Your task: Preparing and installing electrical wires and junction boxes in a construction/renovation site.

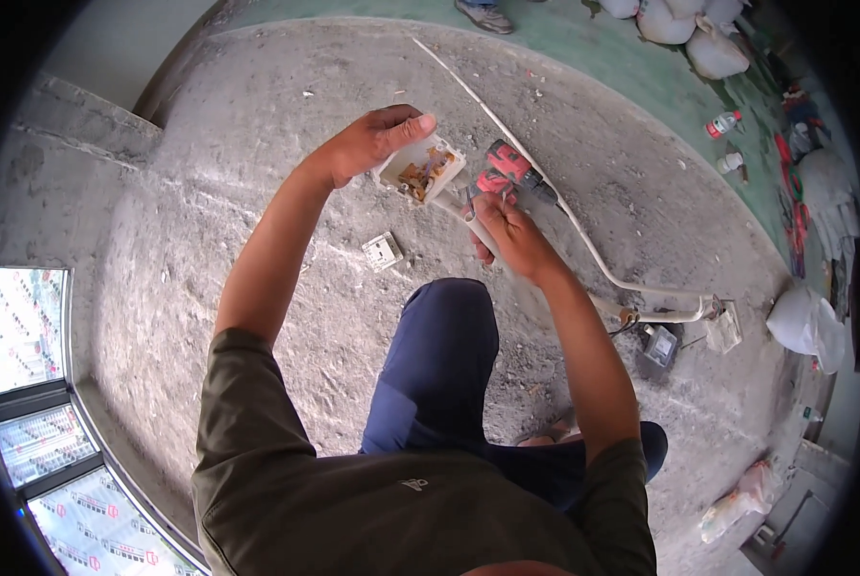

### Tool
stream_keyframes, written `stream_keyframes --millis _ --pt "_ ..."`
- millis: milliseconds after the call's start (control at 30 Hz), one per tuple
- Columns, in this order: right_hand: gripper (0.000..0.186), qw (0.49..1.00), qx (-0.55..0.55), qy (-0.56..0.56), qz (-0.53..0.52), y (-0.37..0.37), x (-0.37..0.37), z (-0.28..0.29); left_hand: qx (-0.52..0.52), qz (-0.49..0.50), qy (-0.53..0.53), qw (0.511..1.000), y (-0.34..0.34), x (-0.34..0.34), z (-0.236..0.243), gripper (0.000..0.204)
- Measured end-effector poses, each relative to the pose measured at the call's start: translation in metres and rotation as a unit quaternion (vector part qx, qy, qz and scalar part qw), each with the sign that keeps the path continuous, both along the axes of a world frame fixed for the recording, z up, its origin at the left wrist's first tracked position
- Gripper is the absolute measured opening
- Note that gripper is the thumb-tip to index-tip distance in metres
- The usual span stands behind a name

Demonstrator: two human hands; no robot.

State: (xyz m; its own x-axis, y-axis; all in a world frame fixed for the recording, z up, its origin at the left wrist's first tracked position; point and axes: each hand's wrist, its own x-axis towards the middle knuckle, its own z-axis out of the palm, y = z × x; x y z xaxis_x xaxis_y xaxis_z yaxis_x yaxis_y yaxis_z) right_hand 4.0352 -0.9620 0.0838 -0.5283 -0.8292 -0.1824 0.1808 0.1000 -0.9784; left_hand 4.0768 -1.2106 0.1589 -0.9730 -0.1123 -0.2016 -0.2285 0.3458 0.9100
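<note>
One left hand [377,144] curls round a white box [443,182]. The right hand [508,235] wraps a pipe [479,228], perhaps for steadiness.

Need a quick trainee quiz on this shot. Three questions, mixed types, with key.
1. True or false: the left hand holds an open white box with loose brownish bits inside.

2. Multiple choice: what colours is the power drill just beyond the right hand?
A) yellow and grey
B) red and black
C) blue and white

3. Fill in: the small square white fitting lies on the ____, touched by neither hand.

Key:
1. True
2. B
3. floor
</note>
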Motion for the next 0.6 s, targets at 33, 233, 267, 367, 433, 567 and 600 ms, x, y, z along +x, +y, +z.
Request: stream_keyframes --millis 33,233,267,367,433,567,600 --pt "0.035 1.000 0.029 -0.005 -0.004 0.001 -0.001 0.000 0.003 -0.005 0.006 1.000 0.001 0.001 0.000 0.062" --pt "0.029 0.994 0.056 -0.095 -0.011 0.005 -0.009 -0.001 0.016 -0.030 0.032 0.999 0.010 0.011 -0.007 0.050" --pt "0.028 0.992 0.038 -0.121 -0.007 0.005 -0.009 -0.002 0.043 -0.017 0.029 0.999 0.012 0.013 -0.008 0.048" --pt "0.022 0.992 0.100 -0.069 -0.027 0.002 -0.010 -0.005 0.071 -0.002 0.042 0.997 0.018 0.018 -0.012 0.045" --pt "0.022 0.993 0.097 -0.057 -0.028 0.000 -0.010 -0.005 0.071 -0.005 0.059 0.996 0.023 0.020 -0.014 0.044" --pt "0.023 0.987 0.146 0.052 -0.053 0.000 -0.011 -0.002 -0.103 0.065 0.179 0.976 0.026 0.022 -0.017 0.036" --pt "0.023 0.980 0.165 0.087 -0.066 0.002 -0.012 -0.001 -0.103 0.090 0.168 0.976 0.026 0.023 -0.017 0.035"
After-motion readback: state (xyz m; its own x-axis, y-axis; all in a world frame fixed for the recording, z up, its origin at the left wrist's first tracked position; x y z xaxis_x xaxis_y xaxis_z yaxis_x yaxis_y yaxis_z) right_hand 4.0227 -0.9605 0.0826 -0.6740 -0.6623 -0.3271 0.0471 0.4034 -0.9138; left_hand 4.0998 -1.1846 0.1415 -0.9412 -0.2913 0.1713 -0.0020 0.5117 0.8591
